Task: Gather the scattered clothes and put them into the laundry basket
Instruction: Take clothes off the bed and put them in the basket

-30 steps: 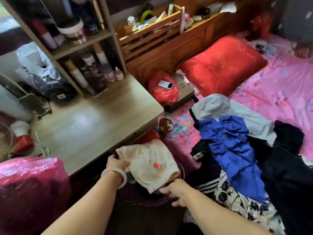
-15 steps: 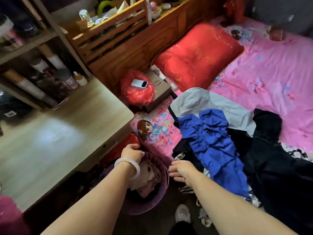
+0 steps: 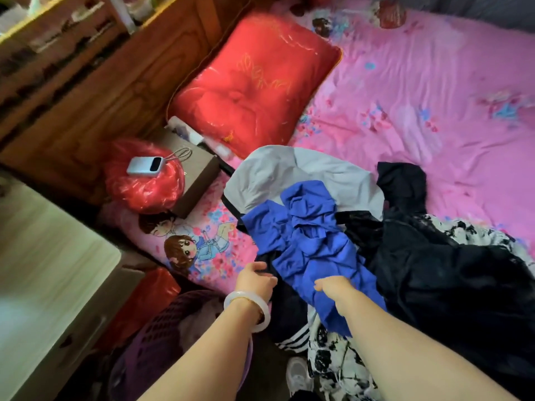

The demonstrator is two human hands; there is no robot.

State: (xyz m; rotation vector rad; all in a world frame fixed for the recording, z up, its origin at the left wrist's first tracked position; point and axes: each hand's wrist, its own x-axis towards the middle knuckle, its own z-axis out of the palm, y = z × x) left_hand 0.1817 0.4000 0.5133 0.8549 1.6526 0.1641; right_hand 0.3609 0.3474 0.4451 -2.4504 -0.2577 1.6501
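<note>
Clothes lie heaped on the bed: crumpled blue, grey, black.

Blue garment, red pillow, pink sheet.

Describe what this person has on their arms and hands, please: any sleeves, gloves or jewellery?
Both forearms are bare, with no sleeves in view and no gloves. The left hand has a smooth, pale, translucent bangle round its wrist, thick and plain with no markings. The right hand shows no ring, watch or bracelet from this view.
</note>
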